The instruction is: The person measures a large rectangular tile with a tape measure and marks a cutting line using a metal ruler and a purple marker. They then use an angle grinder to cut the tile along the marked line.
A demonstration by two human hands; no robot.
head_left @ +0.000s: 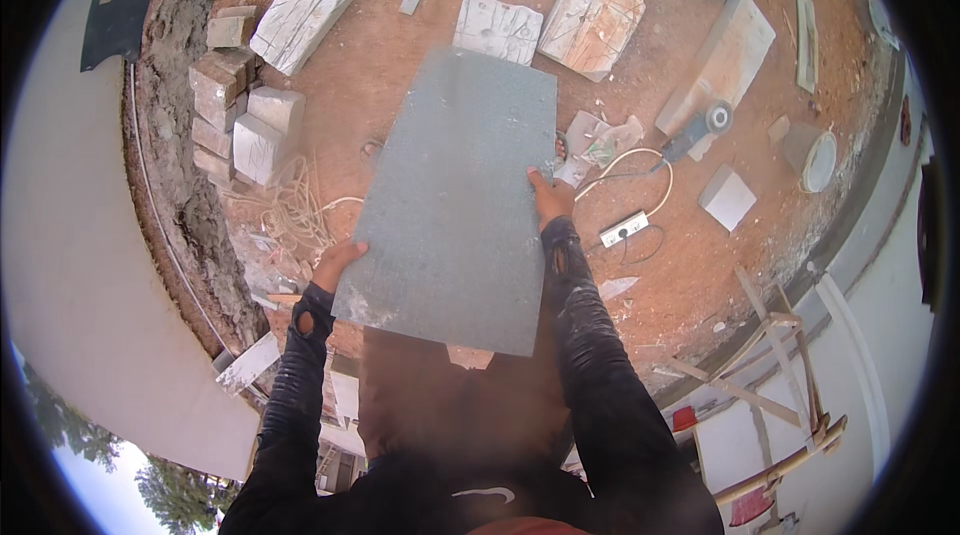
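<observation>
A large flat grey tile is held up in front of my body, its far end narrower in view on the left side. My left hand grips its left edge near the close end, with the thumb on the top face. On the opposite edge, farther along, my right hand is closed with its thumb on top. The fingers beneath the tile are hidden from sight. White dust marks the tile's near left corner, and its underside does not show.
An angle grinder lies to the right, near a power strip and cables. Scored white blocks rest on reddish dirt. Stacked bricks line the left wall. At right are a bucket and a wooden frame.
</observation>
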